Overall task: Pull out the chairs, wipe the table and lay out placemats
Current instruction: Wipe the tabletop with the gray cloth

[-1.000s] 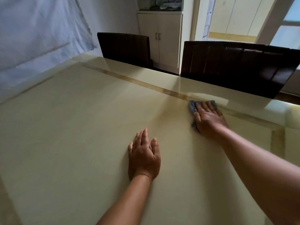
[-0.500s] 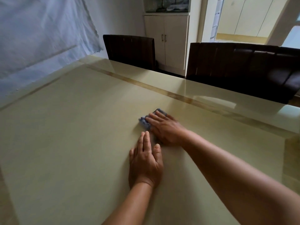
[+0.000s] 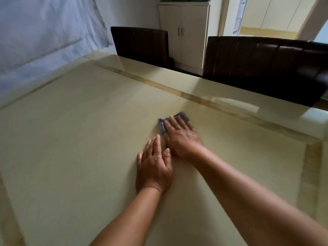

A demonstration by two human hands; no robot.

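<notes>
1. While wiping, brace with left hand [image 3: 154,167], fingers [image 3: 156,146] straight and together, flat on tabletop [image 3: 74,139], just left of cloth [image 3: 182,115].
2. Keep right hand [image 3: 181,139] pressing cloth flat, fingers straight, slightly spread; sweep in overlapping strokes.
3. Cloth: under right fingertips, edges peeking out beyond them.
4. Right of cloth: unwiped-looking border, chairs [image 3: 262,68] tucked close.

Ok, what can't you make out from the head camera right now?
- Small blue-grey cloth: mostly covered by the right hand.
- Two dark brown chairs: seats and legs hidden behind the glossy cream table.
- Table's near edge: cut off by the frame.
- Placemats: none in view.
</notes>
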